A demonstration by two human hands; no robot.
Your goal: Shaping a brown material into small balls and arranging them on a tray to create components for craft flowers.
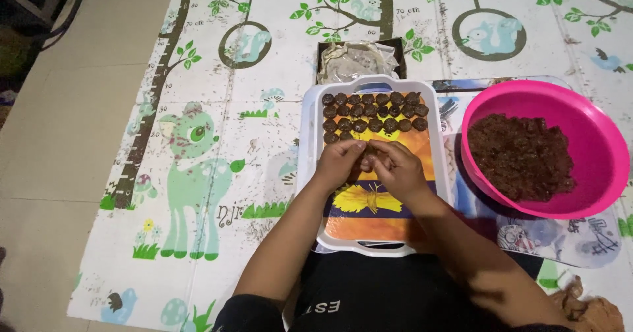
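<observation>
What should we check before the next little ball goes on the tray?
1. Both hands over the tray: left hand and right hand meet above the white tray: ok.
2. Ball finished between the fingers: cannot tell, hidden.
3. Room on the tray: space free below the rows of dark balls: ok.
4. Mix left in the pink bowl: brown mix still there: ok.

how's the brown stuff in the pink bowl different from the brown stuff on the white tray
In the pink bowl the brown mixture lies as one loose, lumpy mass; on the white tray the brown balls are small, separate, rounded pieces. The mixture spreads without order across the bowl's bottom, while the balls sit in neat rows at the tray's far end. Both are the same dark brown. The left hand and right hand meet over the tray, just below the balls.
</observation>
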